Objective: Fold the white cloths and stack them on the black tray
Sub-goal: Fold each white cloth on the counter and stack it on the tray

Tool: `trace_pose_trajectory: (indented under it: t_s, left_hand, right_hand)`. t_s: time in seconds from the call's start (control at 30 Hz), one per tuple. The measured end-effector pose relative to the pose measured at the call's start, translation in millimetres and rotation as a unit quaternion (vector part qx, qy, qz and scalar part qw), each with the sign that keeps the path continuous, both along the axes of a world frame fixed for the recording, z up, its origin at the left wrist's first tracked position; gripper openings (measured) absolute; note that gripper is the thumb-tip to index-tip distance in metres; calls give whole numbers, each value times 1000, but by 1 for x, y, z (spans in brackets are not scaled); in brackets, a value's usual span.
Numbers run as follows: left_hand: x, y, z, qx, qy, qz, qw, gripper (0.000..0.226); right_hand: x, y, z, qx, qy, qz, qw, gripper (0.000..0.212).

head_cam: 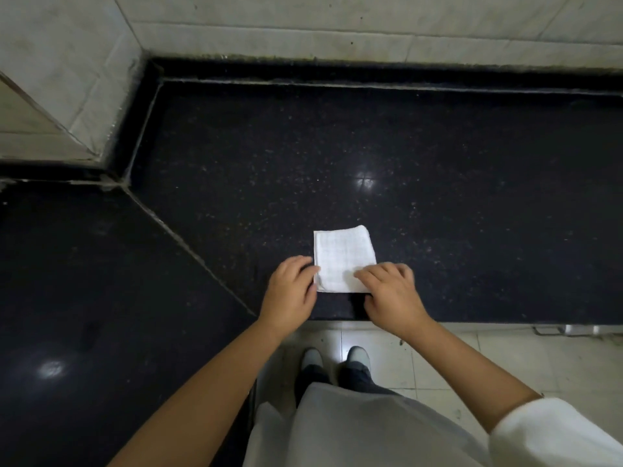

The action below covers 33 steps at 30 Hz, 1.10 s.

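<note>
While the right hand [392,291] presses its curled fingers [369,274] down on the near right corner of the folded white cloth [342,256], the left hand [290,291] rests against the cloth's left edge at about nine o'clock, fingers bent; whether it pinches the edge I cannot tell. The cloth lies flat near the front edge of the black speckled counter [371,156]. At twelve o'clock a pale tiled wall [337,25] rises. At six o'clock, shoes [359,355] stand on light floor tiles [505,358].
</note>
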<state>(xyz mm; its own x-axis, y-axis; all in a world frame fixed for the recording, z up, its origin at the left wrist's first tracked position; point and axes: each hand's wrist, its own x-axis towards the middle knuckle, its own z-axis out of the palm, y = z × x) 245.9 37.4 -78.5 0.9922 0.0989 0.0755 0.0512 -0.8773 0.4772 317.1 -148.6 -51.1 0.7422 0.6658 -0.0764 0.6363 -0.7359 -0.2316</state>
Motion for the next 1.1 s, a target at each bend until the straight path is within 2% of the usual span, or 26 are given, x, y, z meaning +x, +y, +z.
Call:
trace_pose_trajectory:
  t_s: [0.13, 0.2, 0.3, 0.4, 0.5, 0.6, 0.63, 0.77, 0.83, 0.97, 1.1]
  left_hand:
    - [13, -22, -4, 74, -12, -136, 988, 35]
    - [20, -24, -10, 115, 4, -149, 982, 32]
    - [28, -17, -17, 142, -15, -131, 981, 29]
    - [35, -14, -16, 168, -48, -143, 974, 32]
    - [41, -29, -11, 203, -46, -142, 968, 36]
    - [54, -77, -6, 193, -33, -138, 971, 19]
    - [63, -97, -3, 183, -44, -147, 971, 11]
    - [115, -189, 19, 184, -130, -258, 939, 15]
    - [143, -247, 35, 156, -185, -338, 910, 19]
    - [187, -385, 66, 111, -279, -474, 827, 16]
    - [211, -522, 97, 132, -280, -525, 793, 13]
  right_hand:
    - [1, -18, -7, -80, 18, 1, 997, 52]
    - [9, -16, -11, -66, 17, 15, 998, 43]
    - [17, -9, -14, -44, 10, 47, 998, 18]
    - [23, -9, -15, -24, 17, 61, 998, 33]
    - [28, -22, -4, 52, 39, 24, 998, 36]
    - [30, -56, 14, 99, 78, -40, 991, 38]
    - [32, -75, 19, 104, 83, -73, 988, 37]
    - [48, -183, 44, 144, 72, -194, 968, 36]
    - [53, -251, 56, 164, 64, -252, 952, 37]
    - [51, -395, 82, 173, 30, -355, 918, 32]
    - [38, -522, 110, 158, -4, -413, 897, 28]
